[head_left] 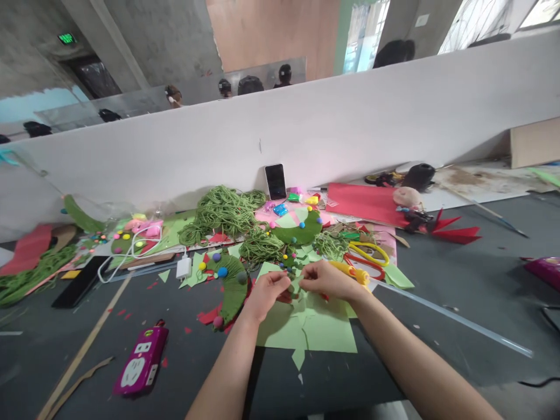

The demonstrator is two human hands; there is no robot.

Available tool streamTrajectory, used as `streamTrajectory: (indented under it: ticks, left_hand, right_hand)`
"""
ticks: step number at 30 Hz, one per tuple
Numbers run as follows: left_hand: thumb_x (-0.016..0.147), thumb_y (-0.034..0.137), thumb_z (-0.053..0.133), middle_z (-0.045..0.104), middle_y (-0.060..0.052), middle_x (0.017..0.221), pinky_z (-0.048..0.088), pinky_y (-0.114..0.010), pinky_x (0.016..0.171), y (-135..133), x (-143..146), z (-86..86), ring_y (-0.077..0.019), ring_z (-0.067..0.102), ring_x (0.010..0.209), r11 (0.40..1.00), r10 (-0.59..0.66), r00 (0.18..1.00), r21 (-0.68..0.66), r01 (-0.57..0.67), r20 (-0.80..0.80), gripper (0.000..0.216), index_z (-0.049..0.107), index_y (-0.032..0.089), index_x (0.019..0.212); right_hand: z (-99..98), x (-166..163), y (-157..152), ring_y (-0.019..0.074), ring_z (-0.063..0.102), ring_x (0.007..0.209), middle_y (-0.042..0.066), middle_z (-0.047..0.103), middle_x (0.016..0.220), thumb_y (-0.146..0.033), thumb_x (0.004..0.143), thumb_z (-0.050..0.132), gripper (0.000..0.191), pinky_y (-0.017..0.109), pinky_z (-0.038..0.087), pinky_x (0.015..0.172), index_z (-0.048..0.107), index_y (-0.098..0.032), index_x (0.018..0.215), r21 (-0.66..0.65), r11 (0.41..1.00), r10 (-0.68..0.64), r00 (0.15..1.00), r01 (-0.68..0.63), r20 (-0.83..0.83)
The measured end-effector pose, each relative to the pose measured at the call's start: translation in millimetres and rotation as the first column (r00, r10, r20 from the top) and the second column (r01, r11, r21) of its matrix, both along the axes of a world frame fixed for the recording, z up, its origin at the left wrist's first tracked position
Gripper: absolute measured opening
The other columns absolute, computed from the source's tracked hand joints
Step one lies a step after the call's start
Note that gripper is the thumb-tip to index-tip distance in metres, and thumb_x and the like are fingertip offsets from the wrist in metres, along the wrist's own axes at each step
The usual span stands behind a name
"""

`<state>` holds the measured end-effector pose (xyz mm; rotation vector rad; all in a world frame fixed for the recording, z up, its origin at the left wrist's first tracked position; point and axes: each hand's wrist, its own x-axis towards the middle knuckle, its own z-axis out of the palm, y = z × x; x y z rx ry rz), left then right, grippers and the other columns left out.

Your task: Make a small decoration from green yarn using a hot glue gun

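My left hand [268,296] and my right hand [326,281] face each other over a sheet of light green paper [330,329]. Thumb and fingers are pinched together on both. Something small and greenish lies between the fingertips, too hidden to name. Cut paper scraps [298,358] are scattered on and below the sheet. Left of my left hand lies a curved shape wrapped in green yarn [235,294], dotted with coloured pompoms. Close behind my right hand is a yellow glue gun [352,272], partly covered by it, with a long translucent glue stick [464,322] stretching right.
Behind the hands are a heap of green yarn [227,210], a propped phone [275,181], yellow-handled scissors [371,252] and red card [365,204]. At left lie a purple case [142,360], a black phone [82,282] and a white charger [184,268]. A white partition [196,149] borders the table.
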<state>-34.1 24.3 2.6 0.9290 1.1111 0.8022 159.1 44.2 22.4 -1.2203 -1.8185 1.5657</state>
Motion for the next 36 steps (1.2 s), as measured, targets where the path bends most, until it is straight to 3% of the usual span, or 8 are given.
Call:
streamTrajectory:
  ticks: [3,8,12,16,19,25,30,36]
  left_hand:
    - [0.066,0.060,0.069,0.060,-0.001,0.065,0.053,-0.027,0.060,4.9,-3.0,8.1,-0.0127,0.060,0.059,0.999,-0.048,0.998,0.023,0.047,0.028,0.053,0.067,0.011,0.085]
    - [0.055,0.039,0.083,0.058,0.002,0.058,0.050,-0.025,0.058,17.6,-1.0,13.4,-0.0101,0.057,0.055,0.988,-0.152,0.984,0.011,0.153,-0.090,0.042,0.065,0.012,0.081]
    - [0.052,0.035,0.085,0.053,0.006,0.049,0.050,-0.026,0.055,25.2,5.6,5.1,-0.0112,0.057,0.050,0.988,-0.151,0.983,-0.014,0.151,-0.101,0.043,0.063,0.014,0.082]
    - [0.055,0.038,0.083,0.061,0.004,0.058,0.048,-0.025,0.052,23.8,10.7,-7.6,-0.0130,0.061,0.053,0.991,-0.137,0.986,-0.021,0.136,-0.096,0.043,0.062,0.016,0.086]
    - [0.057,0.040,0.082,0.065,0.000,0.061,0.047,-0.023,0.051,20.3,12.8,-13.7,-0.0153,0.065,0.060,0.991,-0.130,0.988,-0.016,0.129,-0.088,0.039,0.060,0.015,0.077]
    - [0.058,0.045,0.080,0.067,-0.002,0.060,0.051,-0.025,0.056,17.8,12.3,-12.1,-0.0131,0.062,0.054,1.000,-0.004,0.996,0.014,0.005,-0.088,0.041,0.059,0.014,0.074]
    - [0.058,0.042,0.081,0.070,-0.004,0.066,0.050,-0.025,0.057,16.2,7.3,-12.2,-0.0149,0.064,0.062,0.995,-0.092,0.996,-0.029,0.091,-0.020,0.039,0.063,0.013,0.076]
    - [0.056,0.044,0.081,0.070,-0.008,0.067,0.047,-0.023,0.055,16.1,4.8,-10.9,-0.0143,0.062,0.060,0.996,-0.082,0.990,-0.041,0.078,-0.110,0.039,0.070,0.010,0.072]
  right_hand:
    - [6.9,2.2,6.6,0.0066,0.035,0.042,-0.007,0.042,0.047,-0.028,0.070,0.058,0.017,0.021,0.027,0.040,0.053,-0.018,0.057,-0.030,0.996,0.081,0.997,-0.081,0.000]
    - [5.3,3.7,21.8,0.0070,0.035,0.044,-0.007,0.043,0.045,-0.025,0.066,0.060,0.014,0.022,0.025,0.043,0.054,-0.018,0.055,-0.021,0.990,0.139,0.990,-0.139,0.023]
    - [-2.6,5.5,25.9,0.0067,0.033,0.045,-0.008,0.040,0.046,-0.025,0.067,0.058,0.014,0.022,0.023,0.044,0.052,-0.018,0.057,0.014,0.995,0.097,0.995,-0.098,0.038]
    - [-10.4,8.1,21.8,0.0063,0.032,0.046,-0.008,0.039,0.048,-0.025,0.068,0.057,0.015,0.021,0.022,0.045,0.050,-0.018,0.056,0.038,0.998,0.053,0.998,-0.055,0.042]
    - [-14.5,6.3,18.6,0.0065,0.033,0.046,-0.007,0.041,0.048,-0.026,0.067,0.060,0.016,0.021,0.023,0.045,0.052,-0.018,0.056,0.036,0.998,0.044,0.998,-0.045,0.039]
    - [-16.4,-6.9,13.1,0.0074,0.038,0.046,-0.004,0.053,0.053,-0.028,0.074,0.055,0.016,0.021,0.026,0.043,0.059,-0.017,0.064,0.061,0.994,-0.092,0.995,0.090,0.025]
    - [-19.1,-10.6,8.7,0.0082,0.044,0.043,-0.001,0.063,0.055,-0.030,0.075,0.057,0.017,0.020,0.027,0.040,0.061,-0.018,0.064,0.061,0.995,-0.075,0.997,0.074,0.015]
    - [-21.0,-12.7,8.3,0.0123,0.058,0.053,0.001,0.070,0.063,-0.027,0.080,0.055,0.017,0.021,0.038,0.047,0.066,-0.018,0.072,0.112,0.992,-0.053,0.998,0.055,-0.021]
